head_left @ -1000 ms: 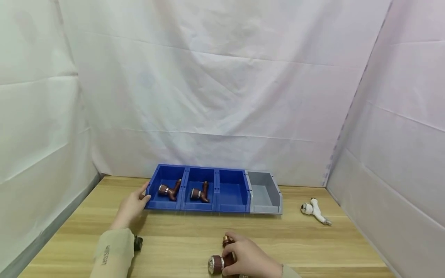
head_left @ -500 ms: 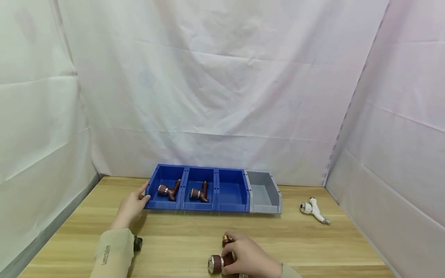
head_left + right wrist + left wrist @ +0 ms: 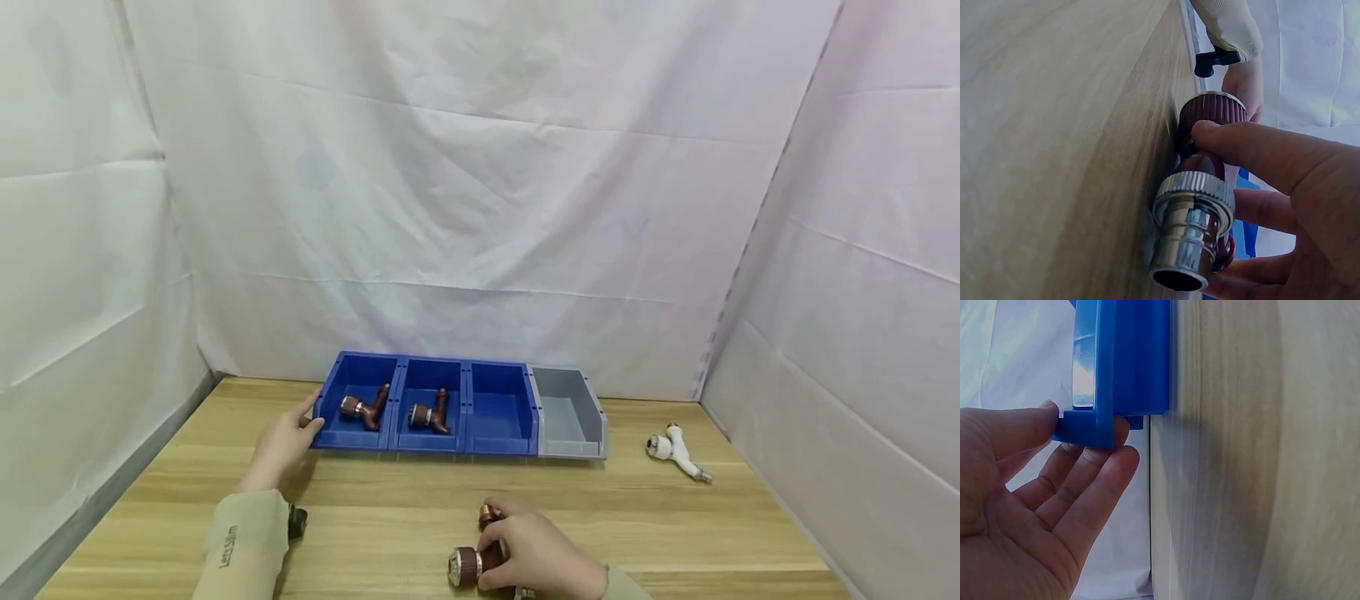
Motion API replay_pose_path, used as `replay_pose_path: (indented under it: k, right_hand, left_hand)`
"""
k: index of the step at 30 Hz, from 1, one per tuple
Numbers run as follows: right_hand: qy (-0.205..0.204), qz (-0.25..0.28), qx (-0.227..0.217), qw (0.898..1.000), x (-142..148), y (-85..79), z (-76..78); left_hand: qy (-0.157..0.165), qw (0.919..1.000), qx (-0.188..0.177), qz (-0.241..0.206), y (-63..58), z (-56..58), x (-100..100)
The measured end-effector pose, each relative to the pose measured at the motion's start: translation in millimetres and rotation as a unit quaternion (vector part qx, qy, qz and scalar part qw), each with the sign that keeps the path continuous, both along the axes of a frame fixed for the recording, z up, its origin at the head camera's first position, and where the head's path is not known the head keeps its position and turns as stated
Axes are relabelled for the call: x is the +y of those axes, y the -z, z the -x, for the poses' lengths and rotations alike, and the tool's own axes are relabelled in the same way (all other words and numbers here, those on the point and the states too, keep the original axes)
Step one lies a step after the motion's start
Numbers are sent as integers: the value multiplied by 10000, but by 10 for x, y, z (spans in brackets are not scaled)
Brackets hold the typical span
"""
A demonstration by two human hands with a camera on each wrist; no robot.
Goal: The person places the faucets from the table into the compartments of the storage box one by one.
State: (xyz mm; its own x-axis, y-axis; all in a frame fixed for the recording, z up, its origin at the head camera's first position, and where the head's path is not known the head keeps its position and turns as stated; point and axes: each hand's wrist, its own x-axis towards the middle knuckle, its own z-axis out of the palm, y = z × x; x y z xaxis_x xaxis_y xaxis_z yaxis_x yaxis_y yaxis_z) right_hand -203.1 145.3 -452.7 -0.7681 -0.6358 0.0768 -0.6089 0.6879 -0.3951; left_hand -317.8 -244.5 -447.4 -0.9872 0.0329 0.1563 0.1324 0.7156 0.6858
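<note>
My left hand point(image 3: 281, 446) pinches the outer rim of the leftmost blue bin point(image 3: 363, 371). In the left wrist view, the thumb lies on one side of that rim point(image 3: 1102, 375) and the fingertips on the other. Near the table's front, my right hand point(image 3: 540, 550) grips a dark red-brown faucet point(image 3: 466, 567) by its body. Its ribbed knob points left, and in the right wrist view its chrome spout point(image 3: 1188, 231) faces the camera; the palm side is partly hidden. One similar brown faucet point(image 3: 367, 411) lies in the leftmost bin, another point(image 3: 431, 415) in the second.
A third blue bin point(image 3: 501, 408) and a grey bin point(image 3: 570, 421) continue the row, with nothing visible inside. On the right of the wooden table point(image 3: 390, 508) lies a white faucet point(image 3: 678, 454). White curtains point(image 3: 480, 208) enclose the back and sides.
</note>
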Motion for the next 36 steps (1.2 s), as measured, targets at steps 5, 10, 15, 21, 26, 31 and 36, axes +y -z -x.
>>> replay_pose_path:
  k: [5, 10, 15, 21, 26, 31, 36]
  right_hand:
    - [29, -47, 190, 9998, -1, 24, -3]
    - [43, 51, 36, 10000, 2, 30, -9]
    - [122, -73, 154, 9998, 2, 10, -15]
    - [143, -121, 300, 9994, 6, -15, -9]
    - [84, -70, 275, 9996, 14, -44, 0]
    - [200, -86, -52, 9997, 26, -69, -4]
    - [233, -88, -150, 9996, 33, -89, 15]
  left_hand:
    - [-28, 10000, 50, 48, 0, 3, 6]
    - [-5, 10000, 37, 74, 10, 1, 4]
    - [7, 10000, 52, 71, 33, 12, -1]
    - [8, 10000, 57, 34, 20, 13, -13]
    - [60, 9999, 76, 41, 0, 42, -13]
    - [79, 9999, 61, 36, 12, 31, -15]
    - [39, 10000, 19, 25, 6, 32, -14]
